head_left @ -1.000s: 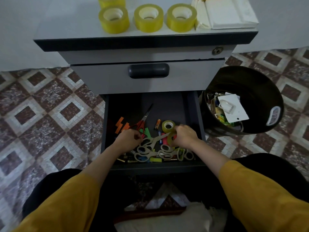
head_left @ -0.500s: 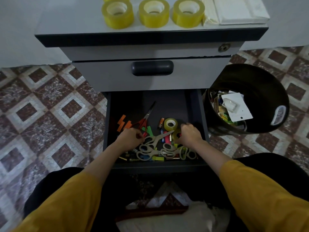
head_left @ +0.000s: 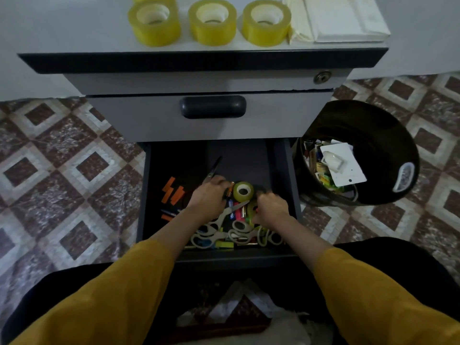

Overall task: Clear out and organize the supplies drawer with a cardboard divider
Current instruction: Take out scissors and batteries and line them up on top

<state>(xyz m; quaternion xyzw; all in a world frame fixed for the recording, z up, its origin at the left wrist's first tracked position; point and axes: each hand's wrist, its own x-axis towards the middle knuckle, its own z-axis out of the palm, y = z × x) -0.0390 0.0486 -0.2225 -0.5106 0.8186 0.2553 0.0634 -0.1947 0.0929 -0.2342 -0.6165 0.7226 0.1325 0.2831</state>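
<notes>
Palms face down in the drawer (head_left: 174, 160): left hand (head_left: 209, 198) and right hand (head_left: 272, 210) curl fingers, grasp unclear.

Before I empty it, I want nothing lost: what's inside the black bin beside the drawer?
A white blister card lies on top of colourful small packets in the black bin. Whatever sits beneath them is covered.

We wear a mustard-yellow top. Its left sleeve (head_left: 99, 297) and right sleeve (head_left: 378, 300) are plain, loose cloth, and each ends partway down the forearm, so the wrists are uncovered. Our left hand (head_left: 209, 199) and right hand (head_left: 272, 210) are bare. On our legs we wear plain trousers (head_left: 400, 260) of dark, almost black cloth.
</notes>
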